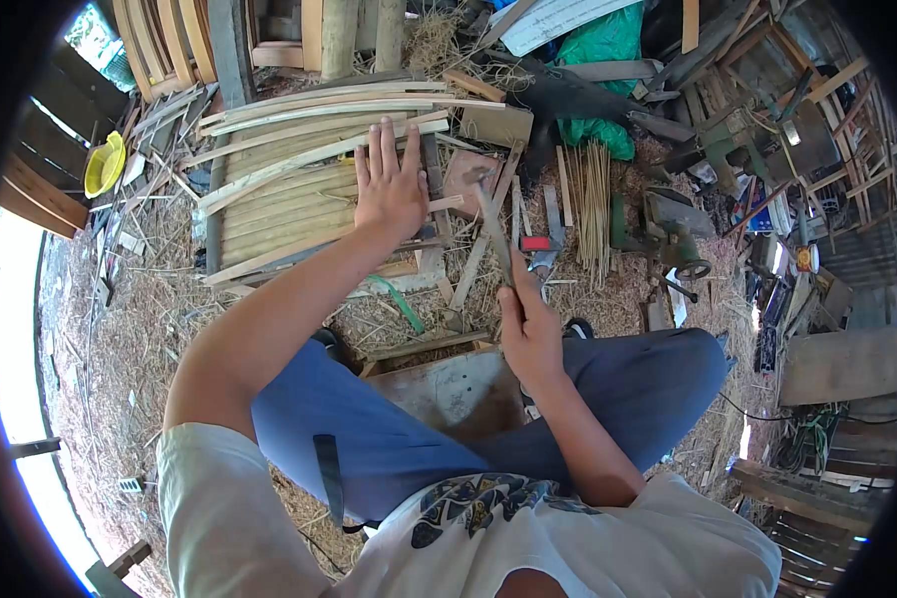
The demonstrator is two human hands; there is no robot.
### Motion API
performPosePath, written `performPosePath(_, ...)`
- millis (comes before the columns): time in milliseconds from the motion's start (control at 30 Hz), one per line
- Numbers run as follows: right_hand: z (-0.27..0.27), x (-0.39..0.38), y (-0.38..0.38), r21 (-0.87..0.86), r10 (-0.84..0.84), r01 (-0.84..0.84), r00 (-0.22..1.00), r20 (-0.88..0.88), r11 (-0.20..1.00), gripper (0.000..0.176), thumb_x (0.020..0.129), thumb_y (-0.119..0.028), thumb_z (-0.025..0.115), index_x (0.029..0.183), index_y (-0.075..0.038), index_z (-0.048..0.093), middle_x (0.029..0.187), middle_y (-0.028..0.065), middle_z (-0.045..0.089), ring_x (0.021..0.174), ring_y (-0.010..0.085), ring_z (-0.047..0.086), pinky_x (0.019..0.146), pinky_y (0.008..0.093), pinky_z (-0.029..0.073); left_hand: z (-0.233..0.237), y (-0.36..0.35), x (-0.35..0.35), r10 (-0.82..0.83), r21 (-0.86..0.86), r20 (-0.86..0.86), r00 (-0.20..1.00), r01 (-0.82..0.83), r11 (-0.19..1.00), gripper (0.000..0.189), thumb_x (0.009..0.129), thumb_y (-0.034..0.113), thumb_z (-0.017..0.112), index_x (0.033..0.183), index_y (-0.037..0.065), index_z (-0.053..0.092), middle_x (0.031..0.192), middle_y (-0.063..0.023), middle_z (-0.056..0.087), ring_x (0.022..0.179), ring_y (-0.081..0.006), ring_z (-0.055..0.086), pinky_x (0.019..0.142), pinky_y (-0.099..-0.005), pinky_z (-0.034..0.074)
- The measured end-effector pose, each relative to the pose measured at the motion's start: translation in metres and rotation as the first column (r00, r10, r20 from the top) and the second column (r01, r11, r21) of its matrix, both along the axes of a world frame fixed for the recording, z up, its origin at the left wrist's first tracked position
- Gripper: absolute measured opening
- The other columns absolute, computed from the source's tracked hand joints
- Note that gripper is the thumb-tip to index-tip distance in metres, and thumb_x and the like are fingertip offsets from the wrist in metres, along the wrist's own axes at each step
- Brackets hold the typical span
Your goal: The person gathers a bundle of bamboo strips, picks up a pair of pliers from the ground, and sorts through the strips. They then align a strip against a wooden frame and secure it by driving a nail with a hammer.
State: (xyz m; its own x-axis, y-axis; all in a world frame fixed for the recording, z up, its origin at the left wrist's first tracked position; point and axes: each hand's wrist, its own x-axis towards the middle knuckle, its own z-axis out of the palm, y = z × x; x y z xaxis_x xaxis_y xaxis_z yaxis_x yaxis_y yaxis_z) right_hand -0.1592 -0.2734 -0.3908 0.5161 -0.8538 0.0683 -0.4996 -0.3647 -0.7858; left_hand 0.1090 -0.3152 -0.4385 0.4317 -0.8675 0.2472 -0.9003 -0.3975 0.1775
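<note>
My left hand [392, 189] lies flat with its fingers spread over the right part of a panel of pale wooden slats [289, 199]. Several thin loose strips [319, 151] run across the panel, some passing under my fingers. My right hand [530, 334] is wrapped round the handle of a hammer [493, 219], which points away from me. The hammer's head is beside a reddish flat block [468, 179], just right of the panel; whether they touch I cannot tell.
A bundle of thin sticks [590, 209] and a green metal vise [673, 234] lie to the right. A yellow bowl [105, 165] is at the far left. Near my legs stands a wooden box [448, 389]. Shavings cover the ground [120, 329].
</note>
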Motion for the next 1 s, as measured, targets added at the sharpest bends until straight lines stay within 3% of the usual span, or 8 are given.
performPosePath(100,-0.005,-0.003,0.0,-0.069,-0.009,0.012,0.999,0.042,0.998,0.055,0.106,-0.02,0.055,0.159,-0.02,0.04,0.073,0.0193,0.062,0.063,0.034,0.063,0.063,0.0403,0.05,0.0,0.001,-0.001,0.002,-0.002,-0.004,1.0,-0.002,1.0,0.07,0.106,0.026,0.039,0.166,0.014,0.006,0.17,-0.0227,-0.001,0.158,-0.041,-0.001,0.127,-0.0561,0.005)
performPosePath(200,-0.007,-0.005,-0.008,0.04,0.063,-0.055,0.963,-0.263,0.998,0.055,0.106,-0.019,0.055,0.159,-0.019,0.04,0.073,0.0177,0.062,0.062,0.0331,0.062,0.063,0.0379,0.049,0.001,0.0,-0.001,0.002,0.029,0.001,1.0,-0.002,1.0,0.071,0.106,0.028,0.04,0.166,0.012,0.006,0.171,-0.0223,-0.003,0.159,-0.0394,-0.002,0.127,-0.055,0.003)
performPosePath(400,0.009,0.0,-0.003,-0.153,0.028,-0.006,0.99,0.137,0.988,0.055,0.105,-0.018,0.055,0.159,-0.02,0.041,0.071,0.0197,0.062,0.062,0.0358,0.063,0.063,0.0421,0.051,0.002,0.0,-0.002,0.013,0.038,-0.015,1.0,-0.013,0.999,0.071,0.105,0.027,0.04,0.166,0.011,0.008,0.171,-0.023,-0.003,0.159,-0.0394,-0.003,0.127,-0.0554,0.003)
performPosePath(500,-0.009,-0.004,-0.005,-0.2,0.027,-0.016,0.998,0.05,0.98,0.055,0.105,-0.017,0.055,0.158,-0.02,0.041,0.071,0.0194,0.061,0.061,0.0349,0.061,0.063,0.0407,0.05,0.003,0.0,-0.002,0.009,0.037,-0.002,1.0,-0.009,0.999,0.071,0.105,0.028,0.04,0.166,0.011,0.008,0.171,-0.0233,-0.002,0.159,-0.0393,-0.002,0.127,-0.0552,0.003)
performPosePath(600,-0.009,-0.007,-0.011,0.049,0.024,-0.014,0.981,-0.192,0.999,0.054,0.106,-0.017,0.054,0.158,-0.019,0.041,0.076,0.0201,0.064,0.062,0.0354,0.063,0.064,0.0403,0.051,0.002,0.0,-0.002,0.009,0.04,0.016,1.0,-0.01,0.999,0.07,0.105,0.028,0.039,0.166,0.011,0.008,0.171,-0.0234,-0.002,0.159,-0.0393,-0.001,0.127,-0.0549,0.003)
performPosePath(800,0.002,-0.002,-0.007,-0.232,0.031,0.007,0.986,0.163,0.973,0.053,0.107,-0.021,0.052,0.158,-0.023,0.041,0.069,0.0207,0.06,0.06,0.0359,0.061,0.062,0.0417,0.05,-0.002,-0.001,-0.001,0.009,0.006,-0.006,1.0,-0.009,1.0,0.069,0.105,0.029,0.038,0.166,0.012,0.01,0.171,-0.0235,-0.001,0.159,-0.0397,0.0,0.127,-0.0559,0.003)
performPosePath(900,-0.015,-0.009,-0.012,-0.041,0.048,-0.058,0.976,-0.211,0.997,0.054,0.105,-0.018,0.055,0.158,-0.019,0.041,0.07,0.0192,0.059,0.059,0.0341,0.059,0.061,0.0392,0.049,-0.001,-0.002,-0.002,0.01,0.006,0.007,1.0,-0.01,1.0,0.069,0.105,0.03,0.038,0.166,0.013,0.01,0.171,-0.0232,0.0,0.159,-0.0392,0.0,0.127,-0.0558,0.003)
performPosePath(1000,-0.006,-0.01,-0.008,0.011,0.014,-0.013,0.993,-0.12,1.0,0.055,0.105,-0.017,0.055,0.158,-0.019,0.042,0.072,0.0202,0.061,0.061,0.0355,0.061,0.063,0.0404,0.05,-0.001,-0.002,0.0,0.01,0.013,0.027,1.0,-0.01,1.0,0.069,0.105,0.03,0.038,0.166,0.013,0.011,0.171,-0.0231,0.0,0.159,-0.0393,0.0,0.127,-0.0561,0.003)
